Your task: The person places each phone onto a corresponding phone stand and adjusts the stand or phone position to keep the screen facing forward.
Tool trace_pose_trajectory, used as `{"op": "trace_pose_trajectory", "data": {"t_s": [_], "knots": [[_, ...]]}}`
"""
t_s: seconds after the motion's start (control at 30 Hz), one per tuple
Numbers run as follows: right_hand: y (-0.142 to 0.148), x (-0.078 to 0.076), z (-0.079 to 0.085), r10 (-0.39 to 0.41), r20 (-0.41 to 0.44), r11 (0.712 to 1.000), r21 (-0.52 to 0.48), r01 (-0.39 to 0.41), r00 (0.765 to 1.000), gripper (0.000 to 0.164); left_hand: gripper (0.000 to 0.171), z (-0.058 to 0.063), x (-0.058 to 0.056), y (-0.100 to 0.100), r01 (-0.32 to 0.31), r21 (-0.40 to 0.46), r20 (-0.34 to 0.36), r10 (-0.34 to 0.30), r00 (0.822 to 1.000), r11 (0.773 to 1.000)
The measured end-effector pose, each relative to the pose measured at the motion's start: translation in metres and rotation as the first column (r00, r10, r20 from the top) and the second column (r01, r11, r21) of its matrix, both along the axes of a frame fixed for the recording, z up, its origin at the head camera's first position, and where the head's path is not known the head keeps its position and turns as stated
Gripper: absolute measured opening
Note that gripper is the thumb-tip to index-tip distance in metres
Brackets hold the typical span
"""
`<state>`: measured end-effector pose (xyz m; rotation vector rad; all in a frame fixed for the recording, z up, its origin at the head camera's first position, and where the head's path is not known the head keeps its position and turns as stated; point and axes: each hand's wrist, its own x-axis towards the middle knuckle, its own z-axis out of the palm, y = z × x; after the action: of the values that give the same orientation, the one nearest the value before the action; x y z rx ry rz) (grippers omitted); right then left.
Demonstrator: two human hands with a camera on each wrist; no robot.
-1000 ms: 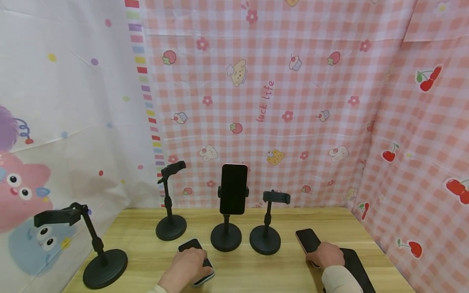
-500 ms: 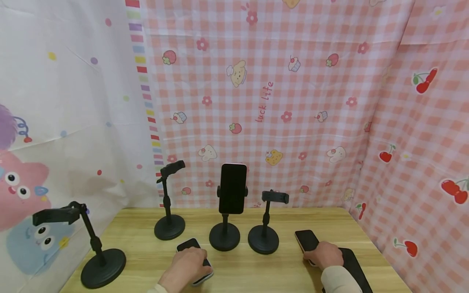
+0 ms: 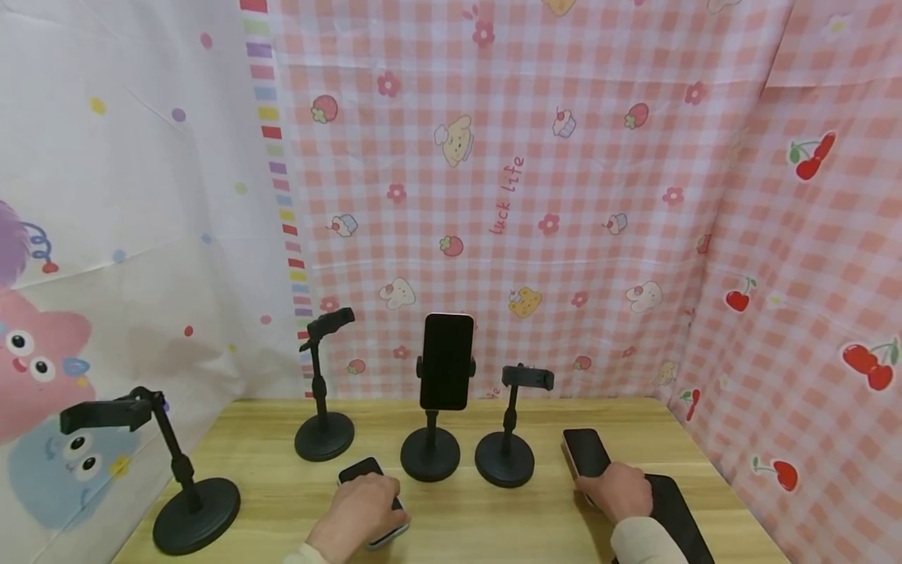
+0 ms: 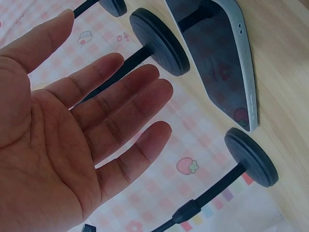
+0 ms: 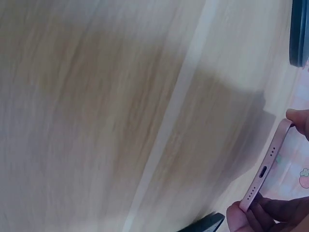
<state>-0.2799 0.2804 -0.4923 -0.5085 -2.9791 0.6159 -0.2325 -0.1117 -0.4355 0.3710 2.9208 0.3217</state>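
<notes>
My left hand (image 3: 362, 509) lies flat over the near end of a white-edged phone (image 3: 361, 472) on the wooden table (image 3: 458, 525). In the left wrist view the left hand (image 4: 120, 121) shows its palm with straight fingers, and the white-edged phone (image 4: 217, 53) lies beyond the fingertips. My right hand (image 3: 615, 489) holds a pink phone (image 3: 582, 453) by its near end, the far end raised off the table. The right wrist view shows the pink phone (image 5: 264, 166) pinched by its edges between fingers (image 5: 298, 120) and thumb.
Several black stands are on the table: one far left (image 3: 186, 501), one at the back left (image 3: 324, 435), a middle one holding a black phone (image 3: 447, 362), and one to its right (image 3: 504, 458). A dark phone (image 3: 672, 513) lies under my right wrist. Patterned cloth walls enclose the table.
My right hand has tipped the pink phone up and drawn it slightly left and farther back. The left hand has stayed over the white-edged phone.
</notes>
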Motion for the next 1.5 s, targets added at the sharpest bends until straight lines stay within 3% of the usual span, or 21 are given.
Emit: {"op": "trace_pose_trajectory", "data": {"t_s": [0.4, 0.63, 0.97, 1.27, 1.5], "knots": [[-0.014, 0.005, -0.004, -0.054, -0.093, 0.995, -0.088, 0.046, 0.994, 0.067, 0.037, -0.001, -0.001, 0.002, 0.000, -0.010, 0.003, 0.000, 1.000, 1.000], [-0.024, 0.009, -0.003, -0.088, -0.099, 0.992, -0.104, 0.077, 0.991, 0.079, 0.040, -0.001, -0.001, 0.003, -0.016, -0.038, 0.018, 0.017, 1.000, 0.999], [-0.037, 0.023, -0.006, -0.108, -0.243, 0.992, -0.087, 0.089, 0.964, 0.068, 0.037, -0.003, 0.000, 0.003, 0.011, -0.009, -0.015, -0.011, 1.000, 1.000], [-0.042, 0.037, -0.004, -0.169, -0.266, 0.976, -0.181, 0.123, 0.949, 0.069, 0.040, -0.006, 0.000, 0.003, 0.017, 0.017, 0.004, -0.017, 1.000, 1.000], [-0.044, 0.046, -0.004, -0.171, -0.299, 0.974, -0.192, 0.117, 0.939, 0.067, 0.041, -0.008, 0.001, 0.004, 0.025, 0.037, -0.005, -0.025, 1.000, 0.999]]}}
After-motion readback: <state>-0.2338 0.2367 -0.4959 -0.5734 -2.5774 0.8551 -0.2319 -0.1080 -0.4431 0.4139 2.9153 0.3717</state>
